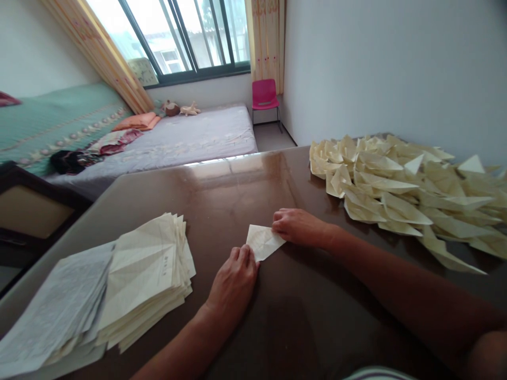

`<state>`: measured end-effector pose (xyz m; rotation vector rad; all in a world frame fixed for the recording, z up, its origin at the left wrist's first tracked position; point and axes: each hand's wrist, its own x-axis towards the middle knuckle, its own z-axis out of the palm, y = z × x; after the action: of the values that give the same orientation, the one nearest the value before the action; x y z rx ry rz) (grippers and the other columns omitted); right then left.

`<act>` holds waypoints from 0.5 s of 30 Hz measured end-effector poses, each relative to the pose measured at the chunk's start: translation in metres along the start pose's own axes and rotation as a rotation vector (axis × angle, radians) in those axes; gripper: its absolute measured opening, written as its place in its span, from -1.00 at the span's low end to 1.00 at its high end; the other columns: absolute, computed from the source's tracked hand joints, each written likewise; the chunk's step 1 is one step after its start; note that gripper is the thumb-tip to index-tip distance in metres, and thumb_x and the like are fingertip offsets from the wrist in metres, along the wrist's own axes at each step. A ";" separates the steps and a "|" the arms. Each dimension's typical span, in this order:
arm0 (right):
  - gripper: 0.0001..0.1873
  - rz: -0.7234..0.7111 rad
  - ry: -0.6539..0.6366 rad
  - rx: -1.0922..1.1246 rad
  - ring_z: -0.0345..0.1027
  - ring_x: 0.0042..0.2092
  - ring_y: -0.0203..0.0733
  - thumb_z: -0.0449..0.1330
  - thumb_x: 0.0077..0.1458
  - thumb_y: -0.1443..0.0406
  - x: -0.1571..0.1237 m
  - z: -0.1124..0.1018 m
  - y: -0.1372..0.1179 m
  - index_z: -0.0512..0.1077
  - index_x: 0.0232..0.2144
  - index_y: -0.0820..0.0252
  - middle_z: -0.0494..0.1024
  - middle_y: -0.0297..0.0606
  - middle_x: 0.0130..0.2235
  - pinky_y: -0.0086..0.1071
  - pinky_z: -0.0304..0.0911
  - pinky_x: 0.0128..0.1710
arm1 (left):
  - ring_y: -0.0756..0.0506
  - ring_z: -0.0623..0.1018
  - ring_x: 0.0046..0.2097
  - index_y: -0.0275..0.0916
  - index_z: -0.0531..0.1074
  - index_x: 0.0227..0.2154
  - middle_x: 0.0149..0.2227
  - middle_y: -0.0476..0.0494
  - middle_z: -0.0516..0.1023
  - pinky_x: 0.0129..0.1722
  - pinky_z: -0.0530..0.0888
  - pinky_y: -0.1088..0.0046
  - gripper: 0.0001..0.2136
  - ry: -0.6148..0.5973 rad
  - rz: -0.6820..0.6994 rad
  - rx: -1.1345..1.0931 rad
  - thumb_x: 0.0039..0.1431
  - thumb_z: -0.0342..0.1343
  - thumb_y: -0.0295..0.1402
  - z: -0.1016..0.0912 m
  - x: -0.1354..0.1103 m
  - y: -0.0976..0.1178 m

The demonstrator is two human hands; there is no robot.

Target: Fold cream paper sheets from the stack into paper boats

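the folded paper [263,240] lies on the brown table [245,195], at the centre of the clock, with a hand at either end. at seven o'clock from it, the left hand [235,272] has its fingers bent and drawn together, pinching the paper's near left corner. at eight o'clock, a stack of grey sheets [59,306] slants across the table, touching a stack of cream sheets [142,269] nearer nine o'clock, whose top sheet bears crease lines and a little print. at two o'clock, the right hand [297,227] is curled, pinching the paper's right end; its thumb is hidden. beyond it, between two and three o'clock, a broad heap of pointed folded pieces [388,184] covers the table's far right. past the table, at eleven o'clock, is a bed [206,132] with orange pillows [137,121]; at twelve, a pink chair [264,95]; farthest, at eleven, a window [190,42].
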<state>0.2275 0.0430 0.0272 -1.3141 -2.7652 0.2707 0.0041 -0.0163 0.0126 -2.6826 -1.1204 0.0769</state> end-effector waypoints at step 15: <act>-0.78 -0.093 -0.037 -0.038 0.33 -0.14 -0.15 0.10 0.19 0.26 -0.001 -0.004 -0.009 0.54 -0.31 0.17 0.52 -0.16 -0.20 -0.35 0.15 -0.15 | -0.16 0.42 -0.08 -0.33 0.46 -0.16 -0.14 -0.24 0.46 -0.11 0.46 0.33 -0.80 -0.123 -0.085 -0.207 0.23 -0.02 -0.54 -0.006 0.002 -0.032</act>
<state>0.2219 0.0377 0.0323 -1.1960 -2.8661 0.2394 -0.0157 0.0056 0.0256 -2.8385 -1.3467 0.1189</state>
